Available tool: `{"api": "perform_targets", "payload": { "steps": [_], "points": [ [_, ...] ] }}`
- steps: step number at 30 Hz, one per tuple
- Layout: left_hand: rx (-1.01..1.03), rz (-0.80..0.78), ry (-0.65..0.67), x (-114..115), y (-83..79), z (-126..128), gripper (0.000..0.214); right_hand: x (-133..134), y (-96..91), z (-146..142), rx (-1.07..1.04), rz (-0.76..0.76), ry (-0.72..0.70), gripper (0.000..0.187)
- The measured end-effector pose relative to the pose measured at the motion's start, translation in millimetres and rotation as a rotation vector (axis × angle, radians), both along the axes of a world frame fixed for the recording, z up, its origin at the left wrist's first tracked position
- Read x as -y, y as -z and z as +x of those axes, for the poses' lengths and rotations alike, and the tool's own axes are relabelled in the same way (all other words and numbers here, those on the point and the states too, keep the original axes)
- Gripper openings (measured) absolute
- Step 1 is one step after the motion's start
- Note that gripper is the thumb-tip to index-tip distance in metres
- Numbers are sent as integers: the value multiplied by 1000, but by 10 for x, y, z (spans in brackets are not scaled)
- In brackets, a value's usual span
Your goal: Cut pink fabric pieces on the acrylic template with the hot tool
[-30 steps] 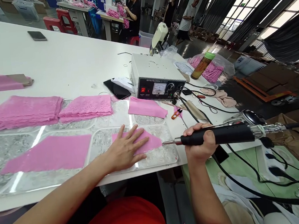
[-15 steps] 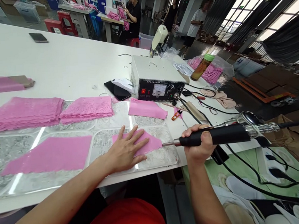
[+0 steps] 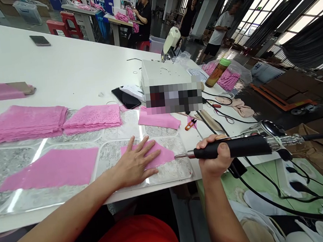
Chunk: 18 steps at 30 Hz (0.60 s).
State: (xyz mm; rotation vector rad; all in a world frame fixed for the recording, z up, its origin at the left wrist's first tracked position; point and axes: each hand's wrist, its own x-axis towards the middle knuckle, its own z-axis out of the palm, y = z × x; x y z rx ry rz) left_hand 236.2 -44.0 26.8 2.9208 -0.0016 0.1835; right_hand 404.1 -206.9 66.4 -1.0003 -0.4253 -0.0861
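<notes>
My left hand lies flat with fingers spread, pressing a small pink fabric piece onto a clear patterned mat. My right hand is wrapped round the black handle of an ultrasonic hand tool. Its thin metal tip points left and meets the right-hand corner of that fabric piece. A larger pink fabric piece lies flat to the left. Behind are two stacks of cut pink fabric, a wide stack and a lacy-looking smaller stack. One more pink piece lies beyond my left hand.
A white control box, its front blurred, stands behind the mat. Orange thread snips, a dark phone and a green-lidded bottle are near it. Black cables hang at the right. Several people are in the background.
My hands, the tool and the fabric under my left hand hold almost the same position. The view has shifted very slightly. In the background, a standing person in a white shirt has moved right.
</notes>
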Motion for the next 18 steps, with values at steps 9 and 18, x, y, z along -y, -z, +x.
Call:
{"api": "perform_targets", "payload": {
  "steps": [9,18],
  "points": [
    [18,-6,7,-9,-5,6,59,7,28,16,27,-13,-10,18],
    [-20,-2,-3,1,-28,6,60,-1,29,4,27,-16,-10,17]
  ]
}}
